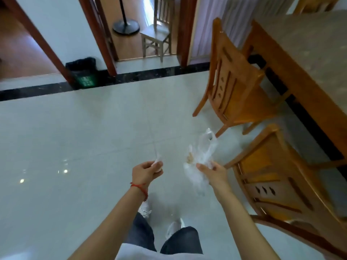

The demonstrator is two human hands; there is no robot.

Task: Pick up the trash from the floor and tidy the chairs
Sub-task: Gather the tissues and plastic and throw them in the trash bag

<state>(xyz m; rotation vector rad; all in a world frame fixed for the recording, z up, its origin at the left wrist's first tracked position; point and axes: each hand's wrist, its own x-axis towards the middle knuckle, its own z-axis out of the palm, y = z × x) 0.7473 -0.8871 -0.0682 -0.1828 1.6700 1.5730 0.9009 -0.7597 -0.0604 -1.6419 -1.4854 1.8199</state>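
My left hand [145, 172] pinches a small white scrap of paper [157, 160] above the pale tiled floor. My right hand [214, 174] grips a crumpled clear plastic bag [203, 152] with something brownish inside; the bag sticks up and hangs below my fingers. Two orange wooden chairs stand to my right: the farther chair [234, 85] is angled toward the wooden table [308, 53], the nearer chair [281, 184] is just beside my right forearm. A green bin with a black liner [83, 74] stands against the white wall ahead at the left.
A doorway ahead opens on a room with a pale wooden chair [159, 36] and a black round stand base [126, 27]. A black tile strip [150, 76] runs across the floor. Another doorway is at the far left. My legs and white shoes [145, 211] are below.
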